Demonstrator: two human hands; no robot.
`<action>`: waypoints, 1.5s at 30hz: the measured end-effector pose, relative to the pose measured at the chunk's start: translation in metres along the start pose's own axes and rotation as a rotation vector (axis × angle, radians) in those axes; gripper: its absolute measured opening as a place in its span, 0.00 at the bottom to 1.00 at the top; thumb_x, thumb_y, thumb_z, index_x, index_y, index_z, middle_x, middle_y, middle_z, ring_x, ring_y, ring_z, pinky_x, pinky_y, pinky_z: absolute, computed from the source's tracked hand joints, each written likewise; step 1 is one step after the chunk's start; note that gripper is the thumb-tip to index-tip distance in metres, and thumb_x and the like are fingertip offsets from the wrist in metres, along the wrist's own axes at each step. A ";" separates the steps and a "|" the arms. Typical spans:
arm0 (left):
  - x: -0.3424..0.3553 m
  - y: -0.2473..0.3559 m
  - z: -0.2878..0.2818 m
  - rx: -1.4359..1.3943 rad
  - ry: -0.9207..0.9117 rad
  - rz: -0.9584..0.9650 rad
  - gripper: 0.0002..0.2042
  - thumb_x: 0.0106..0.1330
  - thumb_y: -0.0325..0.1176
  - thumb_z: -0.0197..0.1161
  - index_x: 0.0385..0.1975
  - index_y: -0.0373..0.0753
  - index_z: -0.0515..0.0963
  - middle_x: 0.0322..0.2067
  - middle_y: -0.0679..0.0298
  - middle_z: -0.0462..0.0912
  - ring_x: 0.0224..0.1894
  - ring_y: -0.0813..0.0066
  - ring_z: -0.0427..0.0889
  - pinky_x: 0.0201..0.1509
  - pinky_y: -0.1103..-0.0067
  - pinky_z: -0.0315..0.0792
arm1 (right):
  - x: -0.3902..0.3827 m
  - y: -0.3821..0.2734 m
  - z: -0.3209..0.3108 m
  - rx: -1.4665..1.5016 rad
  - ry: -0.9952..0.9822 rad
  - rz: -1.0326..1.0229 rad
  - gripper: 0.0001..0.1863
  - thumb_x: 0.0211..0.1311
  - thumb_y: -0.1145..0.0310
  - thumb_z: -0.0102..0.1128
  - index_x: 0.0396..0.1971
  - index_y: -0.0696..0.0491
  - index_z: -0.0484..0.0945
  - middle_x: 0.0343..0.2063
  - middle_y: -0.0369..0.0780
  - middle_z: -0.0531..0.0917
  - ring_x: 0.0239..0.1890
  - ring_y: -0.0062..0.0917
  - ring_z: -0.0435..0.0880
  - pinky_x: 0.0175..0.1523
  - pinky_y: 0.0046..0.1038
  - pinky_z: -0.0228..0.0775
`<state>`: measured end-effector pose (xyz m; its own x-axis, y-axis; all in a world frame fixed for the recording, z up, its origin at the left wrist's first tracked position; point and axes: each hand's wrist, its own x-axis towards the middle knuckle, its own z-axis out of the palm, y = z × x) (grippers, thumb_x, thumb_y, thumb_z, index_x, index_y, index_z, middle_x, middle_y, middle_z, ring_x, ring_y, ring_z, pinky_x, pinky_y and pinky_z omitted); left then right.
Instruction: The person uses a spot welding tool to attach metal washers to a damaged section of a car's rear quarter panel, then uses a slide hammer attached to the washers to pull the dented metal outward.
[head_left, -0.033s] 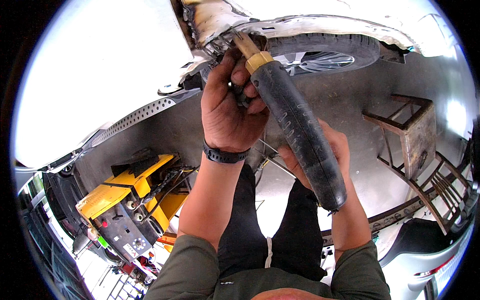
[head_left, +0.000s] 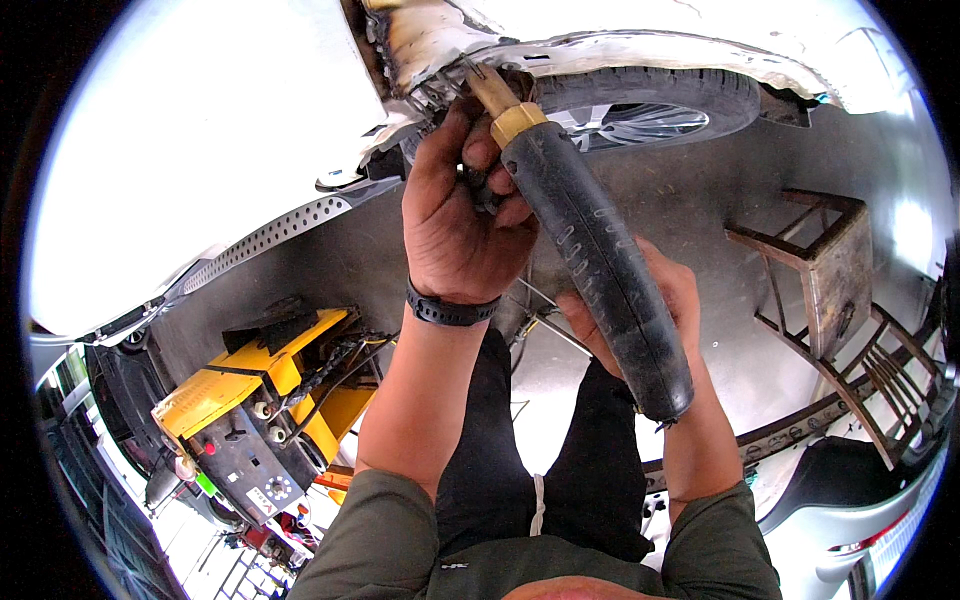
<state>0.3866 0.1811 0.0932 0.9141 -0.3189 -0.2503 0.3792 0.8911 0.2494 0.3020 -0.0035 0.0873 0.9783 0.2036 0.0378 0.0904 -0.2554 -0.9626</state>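
A welding gun [head_left: 595, 250] with a thick black handle and a brass-coloured collar slants up and left toward a white car body. My right hand [head_left: 675, 290] is wrapped round the rear of its handle, partly hidden behind it. The gun's nose [head_left: 492, 90] reaches the scorched edge of a white car panel [head_left: 420, 40], where several small metal pieces stick out. My left hand [head_left: 460, 235], palm showing and fingers sooty, is curled just beside the nose. Something dark is between its fingers, too hidden to name. Whether the nose touches the metal cannot be made out.
Right of the gun's tip is a car wheel [head_left: 650, 105] under the body. A white door [head_left: 220, 130] spans the left. A yellow machine [head_left: 250, 390] with cables stands lower left. A worn wooden chair [head_left: 840, 270] is at the right, above a pale car part [head_left: 870, 500].
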 end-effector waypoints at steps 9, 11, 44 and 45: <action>-0.001 -0.001 0.005 0.048 0.155 0.002 0.09 0.76 0.45 0.54 0.39 0.49 0.75 0.23 0.83 0.72 0.26 0.88 0.71 0.21 0.89 0.59 | 0.006 -0.001 -0.004 -0.008 0.003 -0.065 0.14 0.51 0.72 0.75 0.37 0.56 0.82 0.33 0.38 0.84 0.36 0.24 0.85 0.43 0.26 0.76; -0.002 0.000 0.004 0.030 0.166 -0.014 0.09 0.76 0.44 0.54 0.38 0.49 0.75 0.23 0.82 0.72 0.26 0.88 0.71 0.21 0.88 0.59 | 0.005 -0.004 -0.004 -0.010 0.002 -0.050 0.14 0.50 0.73 0.75 0.37 0.55 0.82 0.33 0.38 0.85 0.36 0.24 0.85 0.43 0.27 0.76; -0.020 0.006 -0.007 -0.022 0.086 0.004 0.17 0.77 0.42 0.52 0.60 0.45 0.72 0.27 0.78 0.68 0.28 0.86 0.67 0.23 0.87 0.60 | -0.004 -0.014 0.007 -0.051 0.044 0.112 0.19 0.47 0.73 0.73 0.42 0.57 0.81 0.35 0.41 0.84 0.37 0.29 0.84 0.43 0.26 0.75; -0.023 0.005 -0.007 -0.024 0.085 0.004 0.17 0.77 0.42 0.52 0.60 0.45 0.72 0.27 0.78 0.68 0.28 0.86 0.67 0.23 0.87 0.60 | -0.004 -0.015 0.009 -0.012 0.053 0.171 0.21 0.45 0.70 0.72 0.43 0.55 0.82 0.37 0.43 0.85 0.41 0.38 0.84 0.48 0.31 0.76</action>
<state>0.3669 0.1952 0.0939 0.8997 -0.2877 -0.3282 0.3712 0.8999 0.2287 0.2952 0.0075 0.0990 0.9879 0.1064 -0.1124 -0.0767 -0.2937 -0.9528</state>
